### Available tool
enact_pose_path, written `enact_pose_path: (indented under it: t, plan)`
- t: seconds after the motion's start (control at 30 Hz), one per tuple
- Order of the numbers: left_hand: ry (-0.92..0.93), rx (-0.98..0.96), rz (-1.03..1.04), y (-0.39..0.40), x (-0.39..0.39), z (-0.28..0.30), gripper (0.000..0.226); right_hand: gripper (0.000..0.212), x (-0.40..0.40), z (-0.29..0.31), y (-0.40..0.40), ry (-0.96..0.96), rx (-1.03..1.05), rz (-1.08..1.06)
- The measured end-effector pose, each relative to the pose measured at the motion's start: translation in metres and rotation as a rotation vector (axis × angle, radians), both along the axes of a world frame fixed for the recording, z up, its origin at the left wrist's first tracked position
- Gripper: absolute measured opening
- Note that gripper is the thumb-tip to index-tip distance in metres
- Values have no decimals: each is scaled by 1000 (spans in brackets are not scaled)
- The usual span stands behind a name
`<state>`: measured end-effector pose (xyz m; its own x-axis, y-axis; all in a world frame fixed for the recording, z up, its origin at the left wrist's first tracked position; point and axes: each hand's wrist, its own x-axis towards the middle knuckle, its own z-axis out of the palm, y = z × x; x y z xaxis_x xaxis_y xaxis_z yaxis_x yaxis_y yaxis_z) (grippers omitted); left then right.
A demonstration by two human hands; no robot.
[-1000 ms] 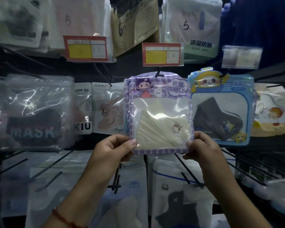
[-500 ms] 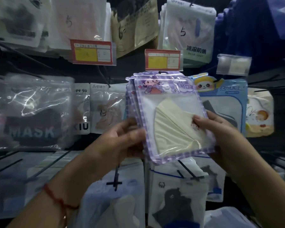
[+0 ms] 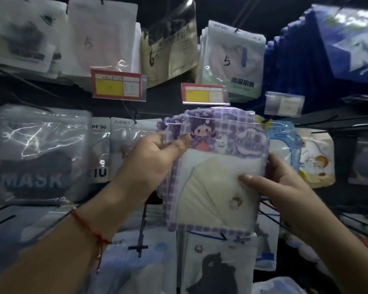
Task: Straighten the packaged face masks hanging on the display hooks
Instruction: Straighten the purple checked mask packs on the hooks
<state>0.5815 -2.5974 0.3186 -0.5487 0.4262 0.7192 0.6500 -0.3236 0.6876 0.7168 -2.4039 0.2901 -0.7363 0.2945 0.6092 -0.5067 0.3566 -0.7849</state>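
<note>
purple mask packs (image 3: 216, 166), centre of frame, on a hook: left hand (image 3: 151, 164) grips the upper left corner, right hand (image 3: 278, 183) pinches the right edge, fingers curled round, likely squaring the fanned stack. blue pack (image 3: 283, 143) behind.

Single head-worn view, facing forward, close to the hanging mask packets (image 3: 216, 172).

Checked mask pack (image 3: 216, 166) hanging at frame centre, overlapping panda pack (image 3: 284, 145) at its right; left hand (image 3: 151, 164) gripping its upper-left edge, right hand (image 3: 285, 185) gripping its right edge; price tag (image 3: 204, 94) sitting just above.
</note>
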Motion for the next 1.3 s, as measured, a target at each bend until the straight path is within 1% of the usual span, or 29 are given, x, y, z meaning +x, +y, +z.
enact_pose_path:
  t: [0.1,0.2,0.27,0.33,0.4,0.43,0.53,0.6,0.63,0.7,0.73,0.8,0.83,0.93,1.0,1.03,1.1,1.2,1.3]
  plan:
    - [44,-29,0,12,6,-14,26,65,8,8,7,125,84,-122]
    - [35,-51,-23,26,15,-23,23,58,17,18,12,186,248,-229]
    - [24,-66,-65,35,17,-28,37,49,22,22,17,179,342,-271]
    - [3,-86,-99,42,21,-28,49,42,29,25,27,167,343,-279]
    - [-5,-92,-111,49,25,-23,53,40,38,28,40,134,302,-253]
    - [2,-93,-110,54,24,-20,51,39,42,30,47,115,294,-253]
    - [23,-98,-111,71,28,-11,30,29,57,35,67,73,299,-256]
    - [45,-100,-86,85,30,-7,27,19,67,37,82,64,317,-257]
    - [58,-86,-90,92,31,-7,24,14,73,38,91,66,350,-289]
    - [83,-58,-108,107,37,-5,12,7,84,40,111,79,435,-387]
    - [102,-52,-92,115,41,-4,12,6,90,41,121,98,474,-431]
    - [147,-39,-28,132,46,-4,21,7,102,44,141,122,564,-492]
    - [175,-35,0,140,51,-3,23,10,109,45,150,105,618,-501]
    - [282,-39,93,167,71,3,20,22,124,47,181,2,795,-462]
    - [345,-32,160,186,83,7,19,26,128,47,202,10,940,-487]
    - [378,-34,183,195,87,8,19,23,128,47,212,30,981,-493]
    - [445,-59,213,213,93,9,23,11,130,48,228,66,1005,-470]
    - [582,-74,285,234,98,12,25,6,130,51,249,92,1075,-457]
    - [700,-72,395,250,100,20,30,19,126,59,265,78,1203,-419]
